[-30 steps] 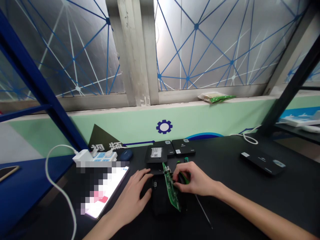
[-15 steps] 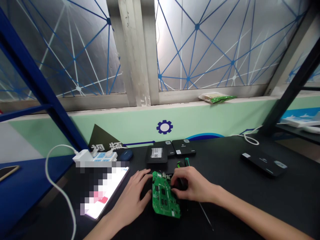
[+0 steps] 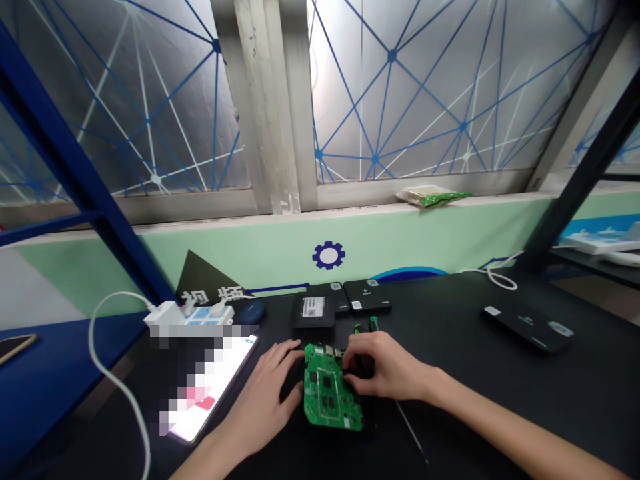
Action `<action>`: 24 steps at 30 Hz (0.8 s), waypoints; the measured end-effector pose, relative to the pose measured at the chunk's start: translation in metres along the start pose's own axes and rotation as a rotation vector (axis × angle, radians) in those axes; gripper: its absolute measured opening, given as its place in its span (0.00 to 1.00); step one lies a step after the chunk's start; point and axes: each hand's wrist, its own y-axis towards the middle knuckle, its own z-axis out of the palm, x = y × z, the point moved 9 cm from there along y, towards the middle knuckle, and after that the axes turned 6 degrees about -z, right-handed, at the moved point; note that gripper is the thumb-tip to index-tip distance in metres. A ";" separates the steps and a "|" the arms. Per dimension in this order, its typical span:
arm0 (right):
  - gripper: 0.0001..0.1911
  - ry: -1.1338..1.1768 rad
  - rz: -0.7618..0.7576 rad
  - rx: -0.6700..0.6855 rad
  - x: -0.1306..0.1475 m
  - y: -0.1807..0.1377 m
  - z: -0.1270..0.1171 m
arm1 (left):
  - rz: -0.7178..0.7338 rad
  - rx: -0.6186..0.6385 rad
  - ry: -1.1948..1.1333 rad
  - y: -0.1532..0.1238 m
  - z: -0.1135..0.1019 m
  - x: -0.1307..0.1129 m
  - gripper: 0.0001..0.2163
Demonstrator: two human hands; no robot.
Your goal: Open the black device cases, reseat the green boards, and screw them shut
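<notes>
A green circuit board [image 3: 327,390] lies flat over a black case on the dark table [image 3: 460,373]. My right hand [image 3: 385,367] is curled at the board's far right edge, fingers pinching it there. My left hand [image 3: 267,390] rests flat on the table at the board's left side, fingers stretched out and touching the case's edge. Two green-handled screwdrivers [image 3: 366,325] lie just beyond my right hand. A thin metal rod [image 3: 410,433] lies on the table under my right wrist.
Several black flat boxes [image 3: 345,303] sit at the back. Another black device [image 3: 525,325] lies at the right. A lit tablet [image 3: 210,387] lies at the left, beside a white power strip [image 3: 193,313] with a cable. A dark blue oval object [image 3: 251,309] sits nearby.
The green board stood on edge a second ago; it has been tipped down to lie flat on the case. Both hands stayed close to their places.
</notes>
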 end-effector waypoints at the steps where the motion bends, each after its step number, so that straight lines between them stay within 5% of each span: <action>1: 0.06 -0.008 -0.004 -0.001 0.000 0.000 0.000 | -0.002 0.000 -0.001 0.000 0.000 0.000 0.16; 24: 0.06 -0.106 -0.046 0.020 0.009 0.001 0.006 | 0.005 -0.028 0.009 0.000 -0.002 -0.003 0.18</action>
